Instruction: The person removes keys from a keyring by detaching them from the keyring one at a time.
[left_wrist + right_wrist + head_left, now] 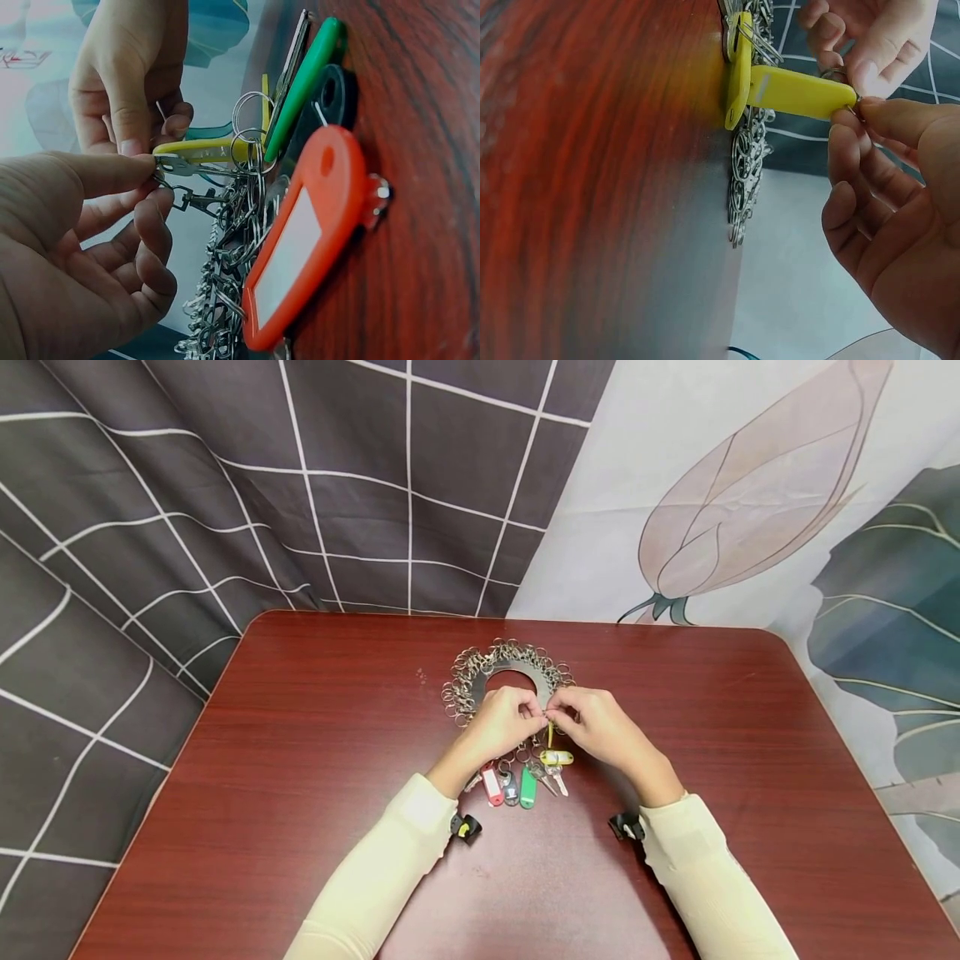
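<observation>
My left hand (506, 722) and right hand (597, 724) meet fingertip to fingertip over the near right edge of a metal ring plate (538, 681) hung with clasps. Between them they pinch a small key ring, mostly hidden by the fingers. From it a yellow key tag (802, 91) hangs down. A metal key (187, 166) lies beside that tag in the left wrist view, its head at my left fingertips. A swivel clasp (199, 199) sits just under the fingers. A second yellow key tag (557, 757) lies near a key (558, 779) on the table.
A red key tag (492, 785), a dark key tag (511, 788) and a green key tag (528, 788) lie nearer me on the wooden table (315, 735). Many split rings (457, 693) circle the plate. A checked curtain (360, 510) hangs behind.
</observation>
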A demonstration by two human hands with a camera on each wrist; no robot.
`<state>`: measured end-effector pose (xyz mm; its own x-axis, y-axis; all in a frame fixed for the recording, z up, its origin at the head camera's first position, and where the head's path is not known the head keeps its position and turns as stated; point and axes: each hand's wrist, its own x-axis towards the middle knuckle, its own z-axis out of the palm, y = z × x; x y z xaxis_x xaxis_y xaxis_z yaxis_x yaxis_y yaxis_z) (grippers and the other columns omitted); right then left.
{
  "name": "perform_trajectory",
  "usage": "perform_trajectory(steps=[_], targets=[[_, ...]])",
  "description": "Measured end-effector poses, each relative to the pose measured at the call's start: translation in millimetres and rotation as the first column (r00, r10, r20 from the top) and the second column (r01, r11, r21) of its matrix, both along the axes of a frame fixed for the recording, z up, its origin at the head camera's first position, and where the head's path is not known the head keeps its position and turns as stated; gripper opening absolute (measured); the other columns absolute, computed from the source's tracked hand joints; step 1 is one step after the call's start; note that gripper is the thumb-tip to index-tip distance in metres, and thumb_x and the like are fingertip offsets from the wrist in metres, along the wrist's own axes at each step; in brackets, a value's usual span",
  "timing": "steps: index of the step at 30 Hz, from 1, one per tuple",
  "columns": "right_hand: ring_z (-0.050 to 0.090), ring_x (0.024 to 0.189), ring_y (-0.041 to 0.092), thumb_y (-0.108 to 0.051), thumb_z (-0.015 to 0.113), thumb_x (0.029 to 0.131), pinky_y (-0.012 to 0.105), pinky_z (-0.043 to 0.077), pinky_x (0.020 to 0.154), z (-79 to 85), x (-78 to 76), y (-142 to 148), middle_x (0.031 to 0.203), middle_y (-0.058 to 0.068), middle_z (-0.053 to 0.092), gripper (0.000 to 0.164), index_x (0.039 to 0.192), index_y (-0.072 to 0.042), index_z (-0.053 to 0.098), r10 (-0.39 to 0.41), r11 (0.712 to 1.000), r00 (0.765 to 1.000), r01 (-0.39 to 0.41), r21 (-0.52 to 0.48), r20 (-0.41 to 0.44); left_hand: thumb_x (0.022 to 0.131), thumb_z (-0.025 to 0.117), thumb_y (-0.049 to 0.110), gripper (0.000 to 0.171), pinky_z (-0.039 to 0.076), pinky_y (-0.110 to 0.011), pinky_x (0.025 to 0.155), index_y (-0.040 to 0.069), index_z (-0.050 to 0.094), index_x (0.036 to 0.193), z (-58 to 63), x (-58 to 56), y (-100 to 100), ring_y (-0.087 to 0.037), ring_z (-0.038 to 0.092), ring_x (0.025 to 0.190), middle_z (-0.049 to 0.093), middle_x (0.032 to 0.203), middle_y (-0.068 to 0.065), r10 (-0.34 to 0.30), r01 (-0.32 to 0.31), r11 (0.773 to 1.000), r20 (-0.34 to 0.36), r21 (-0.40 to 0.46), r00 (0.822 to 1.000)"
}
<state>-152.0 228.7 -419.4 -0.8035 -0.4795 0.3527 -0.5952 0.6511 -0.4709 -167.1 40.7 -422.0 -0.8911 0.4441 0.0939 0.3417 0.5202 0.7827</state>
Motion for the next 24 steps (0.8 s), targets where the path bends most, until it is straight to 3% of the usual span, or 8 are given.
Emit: perform_trajectory(steps=[13, 18, 24], targets=[[0.052, 0.063, 0.012, -0.011, 0.070, 0.087, 0.032, 0.048, 0.057, 0.9, -0.1, -0.4, 0.072, -0.003, 0.061, 0.006, 0.083, -0.014, 0.066, -0.008, 1.000, 1.000, 0.008, 0.013, -0.001, 0.079, 0.076, 0.019, 0.012, 0.047, -0.020, 0.055, 0.017, 0.070, 0.069, -1.9, 2.9, -3.0, -0.005, 0.054, 0.054, 0.068, 0.067, 0.004, -0.009, 0.009, 1.000, -0.003, 0.027, 1.000], [0.052, 0.064, 0.011, -0.012, 0.069, 0.088, 0.032, 0.049, 0.058, 0.1, 0.1, -0.8, 0.074, -0.004, 0.062, 0.005, 0.084, -0.014, 0.067, -0.003, 1.000, 1.000, 0.003, 0.012, 0.012, 0.081, 0.073, 0.021, 0.013, 0.046, -0.021, 0.054, 0.015, 0.070, 0.071, 2.2, 5.7, -1.9, -0.006, 0.054, 0.054, 0.067, 0.067, 0.003, 0.008, -0.009, 1.000, 0.038, 0.011, 0.999], [0.053, 0.064, 0.011, -0.012, 0.070, 0.087, 0.032, 0.049, 0.058, -0.4, 0.1, -1.1, 0.073, -0.004, 0.061, 0.005, 0.083, -0.013, 0.067, -0.006, 1.000, 1.000, 0.005, 0.009, 0.008, 0.082, 0.074, 0.018, 0.012, 0.047, -0.022, 0.057, 0.014, 0.069, 0.071, 2.0, 4.9, -0.9, -0.008, 0.054, 0.057, 0.066, 0.068, 0.003, -0.004, 0.004, 1.000, 0.006, 0.005, 1.000]])
